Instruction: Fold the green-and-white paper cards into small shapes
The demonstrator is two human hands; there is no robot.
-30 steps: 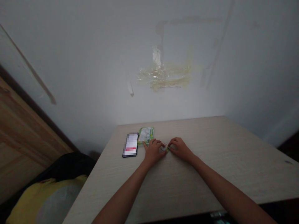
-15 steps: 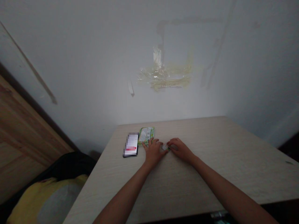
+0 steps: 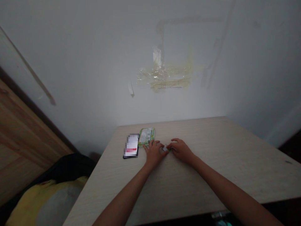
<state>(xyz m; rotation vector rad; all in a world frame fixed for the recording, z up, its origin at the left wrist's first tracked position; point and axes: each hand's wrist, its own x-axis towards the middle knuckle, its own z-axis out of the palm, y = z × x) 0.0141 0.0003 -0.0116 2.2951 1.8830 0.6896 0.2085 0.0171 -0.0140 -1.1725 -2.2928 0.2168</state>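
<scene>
Between my fingertips, low over the table, is a small flat whitish piece (image 3: 165,147); its kind is too small to make out. My left hand (image 3: 154,154) pinches its left side between thumb and fingers. From the other side, the closed fingertips of my right hand (image 3: 181,150) meet its right edge. A green and white printed packet (image 3: 146,137) lies just beyond my left hand, close to its fingers. Left of that packet, a phone (image 3: 131,146) rests face up with its screen lit.
The pale wooden table (image 3: 211,141) stands against a grey wall (image 3: 94,62) with peeling clear tape (image 3: 160,75). At the lower left are a yellow and grey cushion-like thing (image 3: 51,197) and dark cloth (image 3: 70,166). A wooden panel (image 3: 21,141) stands at the left.
My right index finger has lifted slightly away from the piece. My left hand keeps nearly the same place, and the whole view has shifted a little.
</scene>
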